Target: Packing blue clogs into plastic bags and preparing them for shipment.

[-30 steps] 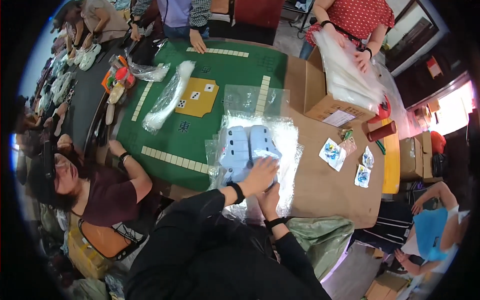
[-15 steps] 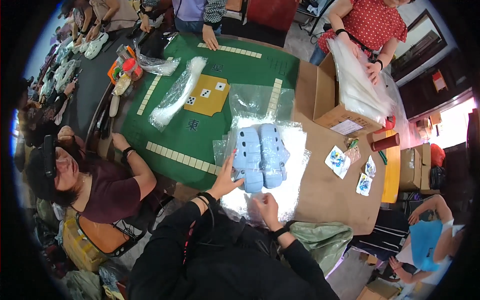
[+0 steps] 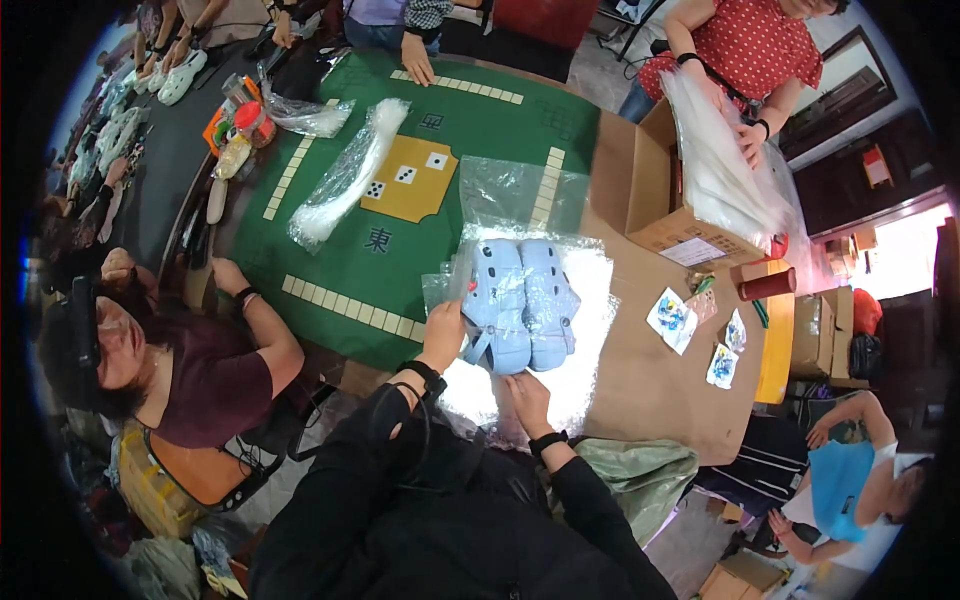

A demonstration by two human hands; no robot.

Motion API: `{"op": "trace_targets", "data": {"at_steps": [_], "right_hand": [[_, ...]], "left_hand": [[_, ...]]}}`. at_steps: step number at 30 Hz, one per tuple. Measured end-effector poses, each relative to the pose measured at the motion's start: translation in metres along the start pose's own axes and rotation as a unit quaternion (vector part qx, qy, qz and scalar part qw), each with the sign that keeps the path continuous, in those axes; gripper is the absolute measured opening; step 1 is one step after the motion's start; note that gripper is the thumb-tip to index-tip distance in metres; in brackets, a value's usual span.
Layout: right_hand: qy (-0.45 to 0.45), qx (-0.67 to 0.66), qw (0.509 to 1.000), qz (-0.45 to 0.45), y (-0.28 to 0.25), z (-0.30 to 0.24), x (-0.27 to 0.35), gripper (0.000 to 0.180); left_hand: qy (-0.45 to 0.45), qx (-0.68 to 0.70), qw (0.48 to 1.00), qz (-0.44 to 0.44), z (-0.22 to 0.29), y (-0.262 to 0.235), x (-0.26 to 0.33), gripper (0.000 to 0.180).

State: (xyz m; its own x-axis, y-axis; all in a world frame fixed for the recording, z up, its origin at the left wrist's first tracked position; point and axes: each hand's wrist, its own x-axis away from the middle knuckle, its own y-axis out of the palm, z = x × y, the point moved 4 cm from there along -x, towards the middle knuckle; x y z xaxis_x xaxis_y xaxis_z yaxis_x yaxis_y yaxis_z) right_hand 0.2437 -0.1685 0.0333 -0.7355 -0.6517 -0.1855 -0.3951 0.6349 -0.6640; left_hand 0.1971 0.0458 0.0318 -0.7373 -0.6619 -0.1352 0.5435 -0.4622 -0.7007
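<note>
A pair of light blue clogs lies side by side, apparently inside a clear plastic bag, over a glossy stack of clear plastic bags at the table's near edge. My left hand is closed at the bag's left edge, beside the left clog, whose heel strap sticks out next to my fingers. Just below the clogs' near ends, my right hand pinches the bag's near edge. Glare from the plastic hides the bag's exact outline.
Mahjong tiles line the green mat. Bundled clear bags lie far left of the clogs. An open cardboard box with plastic bags stands right, a co-worker's hands on it. Small packets lie nearby; another person sits at left.
My left hand has drawn back from the left clog to the bag's edge, its fingers now closed. My right hand has moved up to the bag below the clogs.
</note>
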Motion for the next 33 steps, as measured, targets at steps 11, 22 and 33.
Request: {"op": "trace_targets", "data": {"at_steps": [11,22,33], "right_hand": [[0.067,-0.068,0.995,0.023,0.002,0.007,-0.021,0.014],[0.034,-0.084,0.996,0.022,0.008,0.011,-0.054,0.017],[0.308,-0.349,0.871,0.157,-0.006,0.068,-0.060,0.036]], "left_hand": [[0.275,-0.244,0.923,-0.114,0.037,-0.016,-0.001,0.020],[0.284,-0.247,0.899,-0.224,0.048,-0.006,0.010,0.015],[0.335,-0.271,0.897,-0.095,0.124,0.027,-0.010,0.052]]}}
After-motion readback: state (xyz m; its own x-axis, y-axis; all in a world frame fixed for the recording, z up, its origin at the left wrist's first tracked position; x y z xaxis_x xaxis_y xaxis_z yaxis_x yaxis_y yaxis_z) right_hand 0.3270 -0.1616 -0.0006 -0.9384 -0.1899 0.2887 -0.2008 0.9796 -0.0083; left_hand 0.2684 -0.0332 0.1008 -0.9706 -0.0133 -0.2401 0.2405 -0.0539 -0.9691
